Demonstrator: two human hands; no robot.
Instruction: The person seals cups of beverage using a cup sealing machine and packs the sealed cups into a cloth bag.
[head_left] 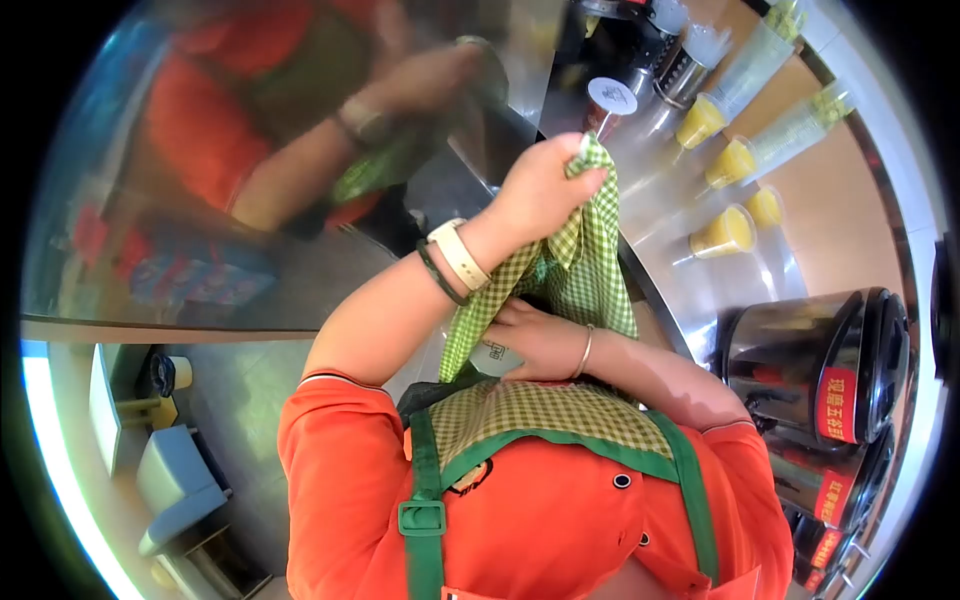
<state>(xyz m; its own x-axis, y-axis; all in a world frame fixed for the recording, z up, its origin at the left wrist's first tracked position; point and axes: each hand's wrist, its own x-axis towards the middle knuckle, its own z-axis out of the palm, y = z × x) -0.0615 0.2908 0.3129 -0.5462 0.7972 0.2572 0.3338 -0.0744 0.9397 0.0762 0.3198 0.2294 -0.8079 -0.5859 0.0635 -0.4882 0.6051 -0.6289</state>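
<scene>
My left hand (545, 190), with a pale watch and a dark band at its wrist, is raised and pinches the upper end of a green-and-white checked cloth (600, 265). The cloth hangs in folds below it. Lower down, close to the checked apron bib (550, 415), my right hand (545, 345) wears a thin bangle. Its fingers curl round a pale, rounded object (494, 356) with a printed logo. Folds of cloth and the fingers hide much of that object.
On the steel counter (680, 275) at the right stand a lidded cup (612, 97), several yellow-filled cups (722, 232) and tall clear containers (800, 130). Dark cookers (800, 365) with red labels stand lower right. A reflective panel (300, 270) fills the upper left.
</scene>
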